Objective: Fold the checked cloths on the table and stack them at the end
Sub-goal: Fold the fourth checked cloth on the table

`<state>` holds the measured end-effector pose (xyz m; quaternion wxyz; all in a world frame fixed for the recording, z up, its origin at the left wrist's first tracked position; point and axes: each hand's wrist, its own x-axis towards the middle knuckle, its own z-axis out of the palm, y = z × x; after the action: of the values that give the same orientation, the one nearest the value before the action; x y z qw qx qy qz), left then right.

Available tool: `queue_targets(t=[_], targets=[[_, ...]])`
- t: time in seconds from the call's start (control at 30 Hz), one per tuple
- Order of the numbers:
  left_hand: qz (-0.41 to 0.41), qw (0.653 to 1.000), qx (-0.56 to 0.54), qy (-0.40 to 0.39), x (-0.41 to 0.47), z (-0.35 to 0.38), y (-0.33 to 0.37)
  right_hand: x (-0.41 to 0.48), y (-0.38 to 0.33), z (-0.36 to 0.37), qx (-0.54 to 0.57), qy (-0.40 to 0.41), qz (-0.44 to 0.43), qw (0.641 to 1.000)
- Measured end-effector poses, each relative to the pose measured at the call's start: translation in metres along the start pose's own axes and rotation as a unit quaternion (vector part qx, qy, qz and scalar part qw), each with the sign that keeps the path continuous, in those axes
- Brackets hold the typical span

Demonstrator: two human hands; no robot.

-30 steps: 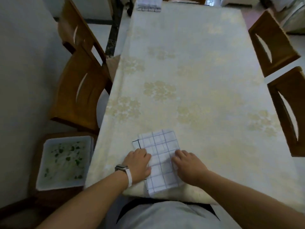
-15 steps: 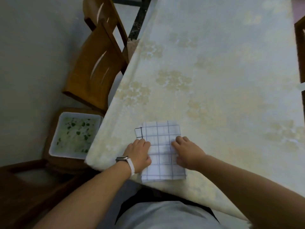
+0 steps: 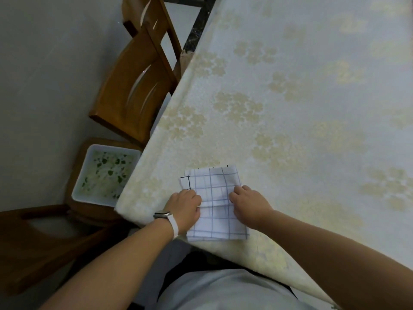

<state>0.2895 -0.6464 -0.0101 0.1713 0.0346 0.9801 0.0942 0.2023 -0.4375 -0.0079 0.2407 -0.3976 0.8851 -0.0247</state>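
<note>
A white cloth with a blue check [image 3: 214,202] lies folded into a small rectangle at the near left corner of the table [image 3: 301,113], which wears a pale floral tablecloth. My left hand [image 3: 184,208], with a white watch strap at the wrist, rests on the cloth's left edge, fingers curled onto the fabric. My right hand [image 3: 248,203] grips the right edge the same way. A crease runs across the cloth between the two hands. The stack at the table's far end is out of view.
Two wooden chairs [image 3: 136,86] stand along the table's left side. A white tray of sprouts [image 3: 105,175] sits on a low wooden stool beside the table corner. Another wooden chair [image 3: 33,238] is at the lower left, by my body.
The camera has tilted down and left, so the far end of the table has left the view. Both hands stay on the folded cloth, pinching its side edges.
</note>
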Motion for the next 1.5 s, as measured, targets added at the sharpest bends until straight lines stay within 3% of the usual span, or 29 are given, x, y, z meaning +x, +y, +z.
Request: queue_targets(t=[0.33, 0.67, 0.97, 1.13, 1.5], targets=[[0.032, 0.995, -0.047, 0.079, -0.008, -0.034, -0.003, -0.014, 0.002, -0.029, -0.001, 0.136, -0.014, 0.991], [0.031, 0.976, -0.151, 0.156, 0.016, -0.102, 0.002, -0.029, 0.006, -0.097, 0.107, 0.218, 0.073, 0.967], [-0.016, 0.968, -0.246, 0.047, 0.059, -0.120, 0.017, -0.017, 0.032, -0.102, 0.258, 0.182, 0.227, 0.921], [0.028, 0.992, -0.114, 0.039, 0.090, -0.108, 0.019, -0.010, 0.055, -0.079, 0.234, 0.146, 0.237, 0.932], [0.001, 0.994, -0.102, -0.033, 0.160, -0.082, 0.015, 0.020, 0.097, -0.061, 0.241, 0.115, 0.273, 0.924]])
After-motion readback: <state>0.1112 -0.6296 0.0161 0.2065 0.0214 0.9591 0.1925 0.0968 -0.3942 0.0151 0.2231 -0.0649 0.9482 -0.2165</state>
